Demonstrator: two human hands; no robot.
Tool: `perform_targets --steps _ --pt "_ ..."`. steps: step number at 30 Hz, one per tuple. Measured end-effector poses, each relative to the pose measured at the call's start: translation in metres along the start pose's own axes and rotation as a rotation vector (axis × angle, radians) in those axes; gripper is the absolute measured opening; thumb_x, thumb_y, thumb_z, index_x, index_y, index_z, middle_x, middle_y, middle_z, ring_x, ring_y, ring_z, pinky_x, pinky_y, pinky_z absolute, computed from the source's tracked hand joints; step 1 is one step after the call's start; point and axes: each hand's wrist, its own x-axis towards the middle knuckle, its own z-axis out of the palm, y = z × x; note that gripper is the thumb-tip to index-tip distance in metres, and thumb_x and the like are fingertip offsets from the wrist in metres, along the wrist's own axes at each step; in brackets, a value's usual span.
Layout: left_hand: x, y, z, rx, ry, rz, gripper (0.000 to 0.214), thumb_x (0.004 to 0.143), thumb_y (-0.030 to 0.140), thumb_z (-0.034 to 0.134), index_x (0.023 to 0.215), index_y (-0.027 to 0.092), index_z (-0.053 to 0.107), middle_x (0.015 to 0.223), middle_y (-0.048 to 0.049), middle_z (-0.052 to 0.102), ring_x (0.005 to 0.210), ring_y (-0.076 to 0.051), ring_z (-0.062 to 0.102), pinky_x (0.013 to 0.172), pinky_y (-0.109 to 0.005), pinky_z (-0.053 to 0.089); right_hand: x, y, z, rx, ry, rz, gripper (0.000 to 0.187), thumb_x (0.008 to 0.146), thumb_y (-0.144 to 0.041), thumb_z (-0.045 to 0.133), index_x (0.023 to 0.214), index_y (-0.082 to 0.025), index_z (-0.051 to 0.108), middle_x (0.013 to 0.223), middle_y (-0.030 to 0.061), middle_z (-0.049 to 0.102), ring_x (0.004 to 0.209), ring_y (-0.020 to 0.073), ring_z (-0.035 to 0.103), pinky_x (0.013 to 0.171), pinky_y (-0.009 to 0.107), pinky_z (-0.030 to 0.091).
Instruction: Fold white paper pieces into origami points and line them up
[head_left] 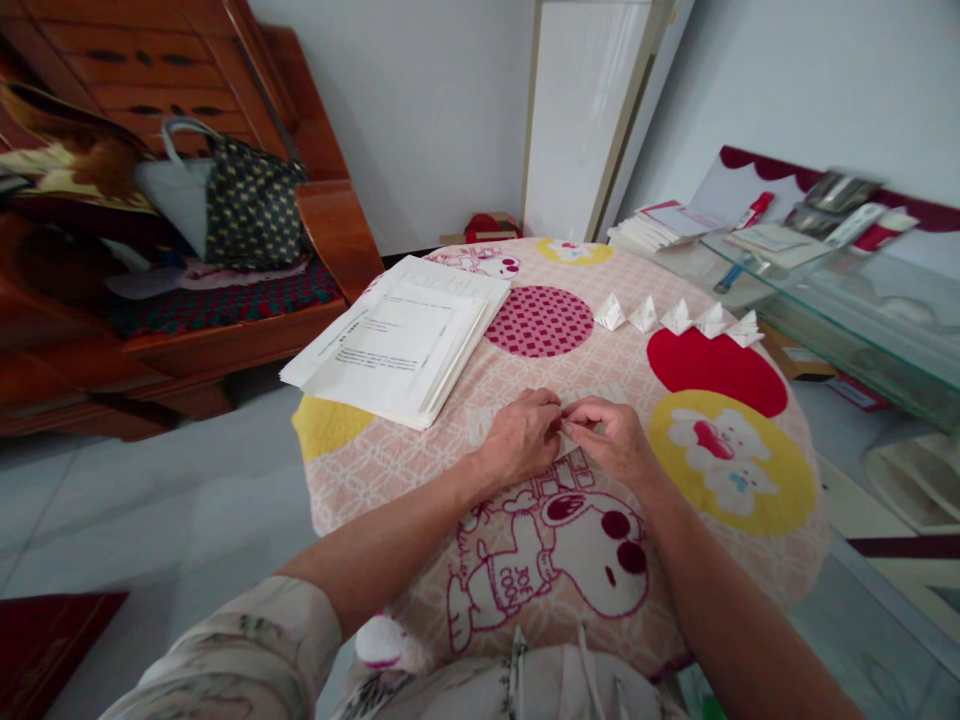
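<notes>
My left hand [519, 437] and my right hand [616, 436] meet at the middle of a round table, fingers pinched together on a small white sheet of paper [571, 440] that lies on the pink cartoon-print tablecloth [420, 470]. Most of that paper is hidden under my fingers. A thick stack of white printed sheets [397, 340] lies to the far left of my hands. Several small folded white paper shapes [677, 317] stand in a row at the far right of the table.
A glass-topped counter [862, 310] with booklets, a pen and metal items stands to the right. A dark wooden bench [225, 330] with a patterned bag [247, 205] is at the left. Grey tiled floor [150, 500] surrounds the table.
</notes>
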Motion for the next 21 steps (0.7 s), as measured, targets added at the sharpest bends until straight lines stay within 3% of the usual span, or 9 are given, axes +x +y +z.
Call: perform_targets --steps 10,21 --pt "-0.003 0.000 -0.006 0.058 -0.039 -0.081 0.009 0.079 0.011 0.056 0.079 0.017 0.062 0.091 -0.0077 0.066 0.090 -0.021 0.062 0.079 -0.032 0.052 -0.001 0.002 -0.007 -0.044 -0.016 0.022 0.012 0.079 -0.014 0.060 0.080 -0.019 0.071 0.083 0.0044 0.074 0.074 0.0185 0.066 0.068 0.031 0.050" --pt "-0.004 0.000 -0.005 0.058 -0.041 -0.096 0.010 0.079 0.010 0.055 0.079 0.017 0.063 0.089 -0.0073 0.065 0.087 -0.021 0.062 0.075 -0.030 0.050 -0.002 0.003 -0.016 -0.004 -0.148 -0.070 0.027 0.084 -0.010 0.056 0.093 -0.022 0.077 0.102 0.0068 0.076 0.097 0.0210 0.070 0.086 0.036 0.055"
